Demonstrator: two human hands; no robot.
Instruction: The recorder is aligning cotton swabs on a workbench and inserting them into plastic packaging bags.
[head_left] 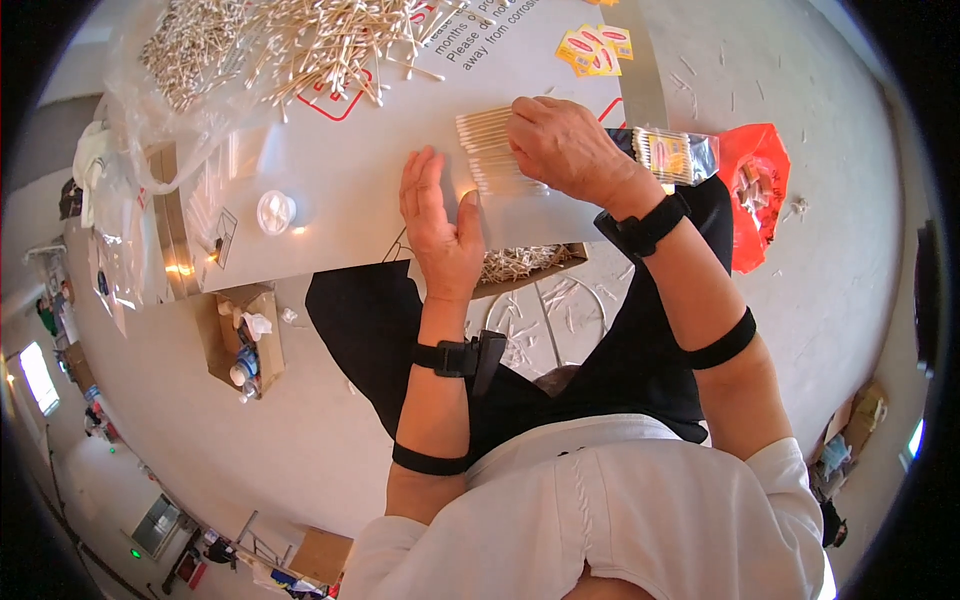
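Note:
A row of cotton swabs (490, 150) lies side by side on the white printed tabletop board (370, 120). My right hand (568, 147) is over the right part of this row, its fingers curled down. Its fingertips are hidden, so I cannot tell what they grip. My left hand (440, 225) rests on the board near its front edge, just left of the row. Its fingers are stretched out and the thumb stands apart, with nothing held. To the right of my right hand, a clear packet of swabs with a yellow label (668, 157) lies near the board's edge.
A big heap of swabs (325, 40) with a clear plastic bag (150, 120) covers the far left. Yellow cards (595, 50) lie far right, a small round tub (275, 212) left. A red bag (755, 230) hangs right; below is a box of swabs (530, 265).

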